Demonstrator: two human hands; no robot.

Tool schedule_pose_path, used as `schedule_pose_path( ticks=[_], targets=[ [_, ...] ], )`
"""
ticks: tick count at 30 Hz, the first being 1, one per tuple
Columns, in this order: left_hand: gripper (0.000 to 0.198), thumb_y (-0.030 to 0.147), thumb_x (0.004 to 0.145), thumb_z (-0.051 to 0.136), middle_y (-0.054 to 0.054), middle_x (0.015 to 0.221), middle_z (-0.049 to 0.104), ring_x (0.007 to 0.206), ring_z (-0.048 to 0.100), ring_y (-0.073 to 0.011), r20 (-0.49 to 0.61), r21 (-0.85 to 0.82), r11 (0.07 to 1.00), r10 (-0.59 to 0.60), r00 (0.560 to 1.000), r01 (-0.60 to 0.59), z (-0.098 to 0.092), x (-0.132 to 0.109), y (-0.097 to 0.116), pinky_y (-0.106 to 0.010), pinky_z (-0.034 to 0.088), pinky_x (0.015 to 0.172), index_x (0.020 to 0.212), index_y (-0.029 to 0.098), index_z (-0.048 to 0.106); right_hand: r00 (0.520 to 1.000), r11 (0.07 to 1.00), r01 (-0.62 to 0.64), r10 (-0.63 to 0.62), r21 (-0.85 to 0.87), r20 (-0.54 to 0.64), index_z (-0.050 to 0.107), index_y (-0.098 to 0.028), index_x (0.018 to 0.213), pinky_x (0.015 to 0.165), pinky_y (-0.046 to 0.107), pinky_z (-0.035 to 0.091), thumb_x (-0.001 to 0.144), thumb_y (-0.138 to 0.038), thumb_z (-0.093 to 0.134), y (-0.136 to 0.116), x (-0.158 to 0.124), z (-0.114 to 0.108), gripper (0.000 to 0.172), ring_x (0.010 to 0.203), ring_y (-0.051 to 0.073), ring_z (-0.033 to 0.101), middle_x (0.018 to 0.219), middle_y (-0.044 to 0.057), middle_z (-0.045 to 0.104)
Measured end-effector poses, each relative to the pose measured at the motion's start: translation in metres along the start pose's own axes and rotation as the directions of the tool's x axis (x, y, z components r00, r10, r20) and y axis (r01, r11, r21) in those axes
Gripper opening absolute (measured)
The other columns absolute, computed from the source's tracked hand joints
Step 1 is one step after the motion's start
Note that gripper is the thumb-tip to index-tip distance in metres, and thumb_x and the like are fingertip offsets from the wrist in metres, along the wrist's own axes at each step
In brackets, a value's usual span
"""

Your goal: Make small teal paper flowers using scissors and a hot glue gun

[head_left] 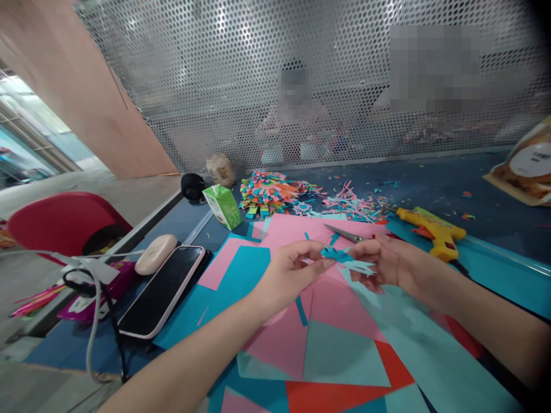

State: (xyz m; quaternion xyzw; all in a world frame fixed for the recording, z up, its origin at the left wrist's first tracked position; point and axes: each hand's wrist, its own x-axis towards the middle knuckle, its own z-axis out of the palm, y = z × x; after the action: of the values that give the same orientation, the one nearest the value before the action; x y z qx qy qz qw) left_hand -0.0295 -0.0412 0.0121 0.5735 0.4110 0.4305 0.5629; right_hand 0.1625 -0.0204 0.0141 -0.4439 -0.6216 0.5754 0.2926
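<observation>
My left hand [301, 265] pinches the left end of a small fringed paper piece [342, 255], blue on top with pale blue strips hanging to the right. My right hand [381, 264] closes its thumb and fingertips on the other side of the same piece. A pair of scissors [344, 234] shows just behind the right hand, blades pointing to the upper left; its handles are mostly hidden, so I cannot tell whether the hand touches them. Beneath both hands lie overlapping sheets of pink paper [340, 312], with loose narrow blue strips [301, 311] on them.
Paper flowers [269, 192] and cut scraps [355, 203] lie behind, beside a green drink carton [222, 206]. A yellow glue gun [434, 232] rests at right. A phone [163, 292] and cables [97, 310] lie left. A perforated metal panel [241, 86] stands at the back.
</observation>
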Motion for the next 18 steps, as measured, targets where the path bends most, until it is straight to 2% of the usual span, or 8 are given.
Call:
schedule_pose_path(
  ticks=[3, 6, 9, 12, 18],
  targets=[
    [0.014, 0.024, 0.075, 0.062, -0.006, 0.090, 0.061, 0.084, 0.054, -0.0152, 0.106, 0.044, 0.992, 0.112, 0.988, -0.117, -0.002, -0.001, 0.002, -0.022, 0.039, 0.064, 0.086, 0.017, 0.068, 0.970, 0.964, -0.198, 0.166, 0.178, 0.177, 0.062, -0.018, 0.064, 0.037, 0.023, 0.032, 0.070, -0.064, 0.051, 0.000, -0.002, 0.002, 0.048, 0.041, 0.011, 0.046, 0.059, 0.006, 0.062],
    [0.015, 0.020, 0.076, 0.061, -0.007, 0.101, 0.059, 0.096, 0.053, -0.0172, 0.165, 0.095, 0.981, 0.150, 0.975, -0.168, -0.004, -0.003, 0.003, -0.022, 0.039, 0.066, 0.088, 0.020, 0.069, 0.975, 0.958, -0.165, 0.123, 0.233, 0.184, 0.064, -0.018, 0.070, 0.042, 0.022, 0.030, 0.072, -0.053, 0.059, 0.004, -0.006, 0.004, 0.035, 0.046, 0.009, 0.044, 0.062, 0.003, 0.061],
    [0.018, 0.016, 0.075, 0.061, -0.007, 0.102, 0.057, 0.100, 0.051, -0.0183, 0.170, 0.117, 0.978, 0.153, 0.974, -0.174, -0.005, -0.002, 0.001, -0.023, 0.041, 0.070, 0.090, 0.021, 0.070, 0.981, 0.957, -0.127, 0.083, 0.260, 0.173, 0.061, -0.017, 0.073, 0.044, 0.023, 0.030, 0.072, -0.045, 0.064, 0.010, -0.008, 0.002, 0.028, 0.046, 0.007, 0.040, 0.057, -0.002, 0.052],
    [0.024, 0.010, 0.073, 0.059, -0.006, 0.100, 0.056, 0.098, 0.051, -0.0179, 0.146, 0.117, 0.975, 0.173, 0.974, -0.191, -0.006, 0.000, -0.004, -0.025, 0.042, 0.074, 0.090, 0.023, 0.070, 0.983, 0.954, -0.125, 0.082, 0.274, 0.164, 0.060, -0.015, 0.076, 0.044, 0.022, 0.029, 0.068, -0.043, 0.069, 0.013, -0.006, 0.000, 0.030, 0.045, 0.006, 0.038, 0.054, -0.004, 0.046],
    [0.025, 0.010, 0.071, 0.062, -0.006, 0.099, 0.054, 0.098, 0.050, -0.0182, 0.149, 0.108, 0.972, 0.192, 0.970, -0.209, -0.010, 0.003, -0.007, -0.026, 0.042, 0.076, 0.088, 0.025, 0.072, 0.969, 0.947, -0.168, 0.108, 0.274, 0.222, 0.064, -0.014, 0.080, 0.046, 0.023, 0.030, 0.071, -0.041, 0.067, 0.011, -0.008, 0.001, 0.029, 0.050, 0.007, 0.041, 0.061, -0.001, 0.049]
  ],
)
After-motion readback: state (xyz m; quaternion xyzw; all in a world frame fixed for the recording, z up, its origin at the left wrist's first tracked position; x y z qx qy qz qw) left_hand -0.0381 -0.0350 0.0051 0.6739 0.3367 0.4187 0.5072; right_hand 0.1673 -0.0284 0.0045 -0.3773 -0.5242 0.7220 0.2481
